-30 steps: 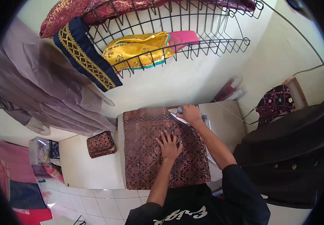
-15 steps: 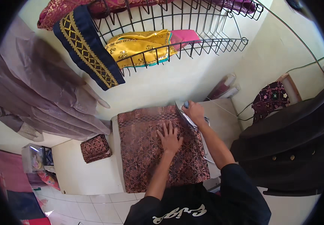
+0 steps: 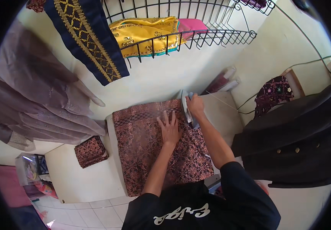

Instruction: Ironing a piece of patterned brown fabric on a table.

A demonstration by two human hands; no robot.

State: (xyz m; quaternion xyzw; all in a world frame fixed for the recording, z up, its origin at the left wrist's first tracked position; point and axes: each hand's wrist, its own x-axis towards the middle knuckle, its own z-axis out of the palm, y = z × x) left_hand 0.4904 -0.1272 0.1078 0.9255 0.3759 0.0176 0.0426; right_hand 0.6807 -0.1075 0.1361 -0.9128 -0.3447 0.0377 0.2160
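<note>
A dark cloth with a pinkish-brown floral pattern (image 3: pixel 142 153) lies spread on a pale padded board, a band of darker diamond pattern along its far side. My left hand (image 3: pixel 170 129) rests flat on it, fingers spread toward that band. My right hand (image 3: pixel 195 105) is wrapped round the handle of a clothes iron (image 3: pixel 185 108). The iron stands over the cloth's far right edge, its tip pointing away from me. Part of its soleplate is hidden behind my hand.
A folded bundle of similar cloth (image 3: pixel 91 151) sits left on the white table (image 3: pixel 73 184). A black wire rack (image 3: pixel 215 34) above holds a yellow sequined cloth (image 3: pixel 148 36) and a navy band (image 3: pixel 88 42). Grey garments (image 3: pixel 42 88) hang left; a dark jacket (image 3: pixel 288 142) hangs right.
My right hand has pushed the iron slightly farther away along the cloth's right edge. My left hand stays spread on the cloth. The whole view has shifted a little.
</note>
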